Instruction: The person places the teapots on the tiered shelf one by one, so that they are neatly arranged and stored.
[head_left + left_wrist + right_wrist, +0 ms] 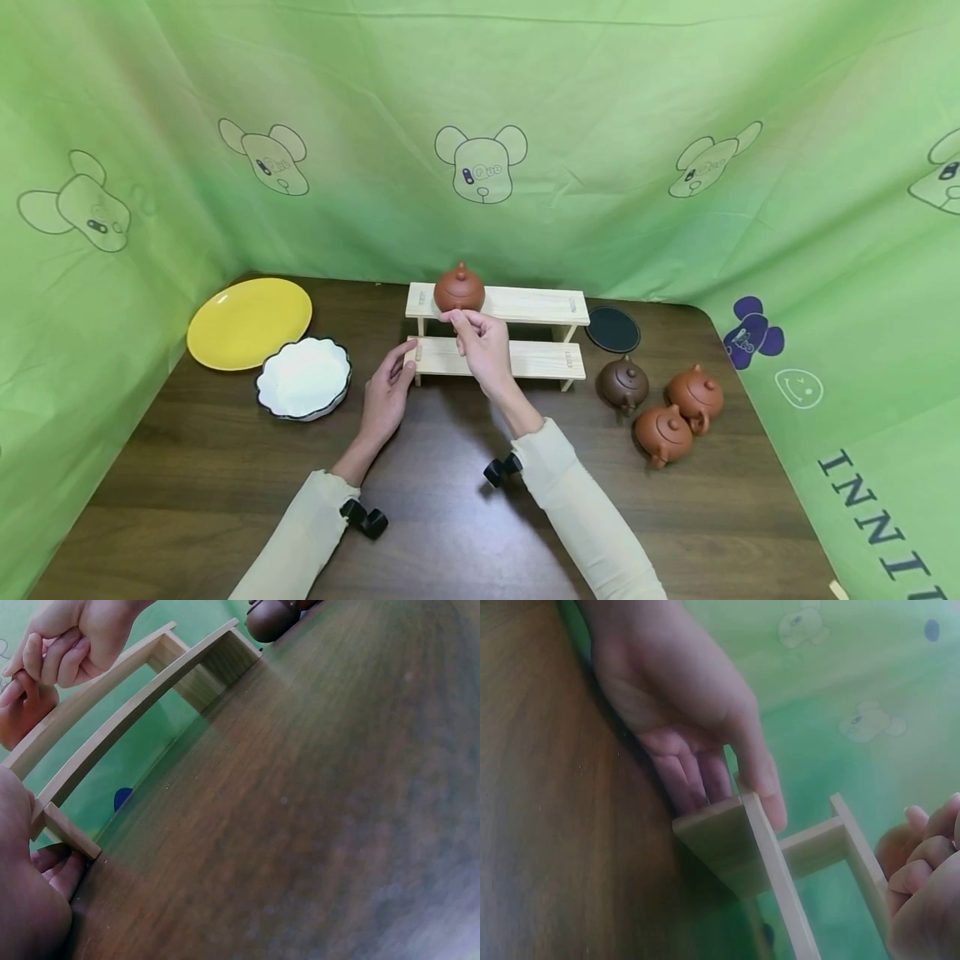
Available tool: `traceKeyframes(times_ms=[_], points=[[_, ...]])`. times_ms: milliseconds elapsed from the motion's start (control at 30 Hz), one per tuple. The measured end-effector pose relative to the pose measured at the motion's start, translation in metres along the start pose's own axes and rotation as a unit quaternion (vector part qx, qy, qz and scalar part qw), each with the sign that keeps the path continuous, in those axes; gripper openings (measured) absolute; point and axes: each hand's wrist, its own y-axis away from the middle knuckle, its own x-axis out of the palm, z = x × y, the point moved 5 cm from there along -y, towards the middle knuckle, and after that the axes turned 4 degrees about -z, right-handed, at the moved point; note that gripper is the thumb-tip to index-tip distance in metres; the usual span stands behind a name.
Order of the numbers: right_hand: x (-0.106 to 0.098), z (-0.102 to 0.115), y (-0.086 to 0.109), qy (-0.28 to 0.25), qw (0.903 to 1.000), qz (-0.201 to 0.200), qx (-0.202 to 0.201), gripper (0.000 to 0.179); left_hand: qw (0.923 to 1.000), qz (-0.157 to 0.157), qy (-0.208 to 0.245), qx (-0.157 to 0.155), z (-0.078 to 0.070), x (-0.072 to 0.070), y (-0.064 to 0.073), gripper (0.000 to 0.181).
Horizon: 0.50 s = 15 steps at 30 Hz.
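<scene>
A reddish-brown clay teapot [460,288] with a knobbed lid sits on the upper step of a pale two-step wooden shelf [517,358], toward its left end. My right hand [483,346] reaches over the lower step and pinches the teapot's handle between thumb and fingers; in the left wrist view the handle [30,686] shows just under those fingertips. At the shelf's lower left end, my left hand [386,396] grips the board and its leg. Seen from the right wrist, the thumb lies over the board's edge and the other fingers [690,776] are beside the leg.
Right of the shelf stand a dark brown teapot [622,383] and two reddish teapots, one [696,393] behind the other [663,435]. A black round mat [612,330] lies behind them. On the left are a yellow plate [247,321] and a white scalloped dish [303,379]. Green curtain [360,208] surrounds the table.
</scene>
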Motion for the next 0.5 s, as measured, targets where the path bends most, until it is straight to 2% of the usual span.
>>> traceKeyframes(times_ms=[300, 500], points=[[0.004, -0.001, -0.002, 0.009, 1.0000, -0.003, -0.001, 0.028, 0.9999, 0.007, 0.004, -0.010, -0.002, 0.001, 0.001, 0.036], [0.003, -0.001, -0.002, 0.003, 0.9999, 0.000, 0.010, 0.030, 0.9999, 0.001, -0.010, 0.009, -0.011, 0.001, 0.003, 0.037]])
